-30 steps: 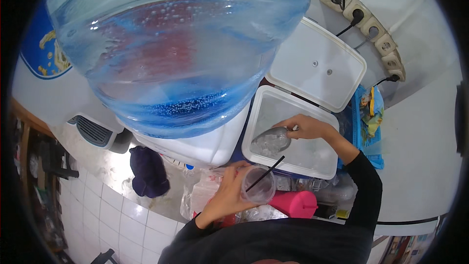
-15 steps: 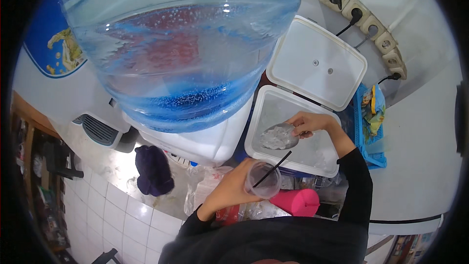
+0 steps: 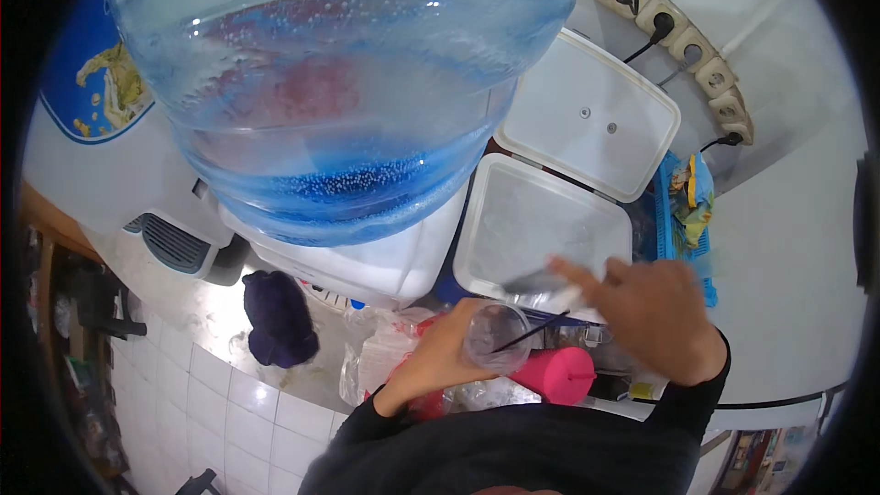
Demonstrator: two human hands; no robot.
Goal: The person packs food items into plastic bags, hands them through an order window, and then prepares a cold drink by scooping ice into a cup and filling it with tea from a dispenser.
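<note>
My left hand is wrapped round a clear plastic cup, its mouth tipped up toward me. A black straw sticks out of the cup to the right. In my right hand is a metal ice scoop, smeared by motion, just above and beside the cup at the cooler's near rim. The blur hides what the scoop carries. Behind it stands the open white cooler box, its lid tilted back and its inside pale and frosty.
A big water bottle on a white dispenser fills the upper left. Nearby lie a dark cloth and a pink cylindrical thing. A blue basket holds packets at right. A socket strip with plugged cords runs along the wall.
My right hand has come nearer and to the right, bringing the scoop from over the cooler down toward the cup. The straw has swung lower to the right.
</note>
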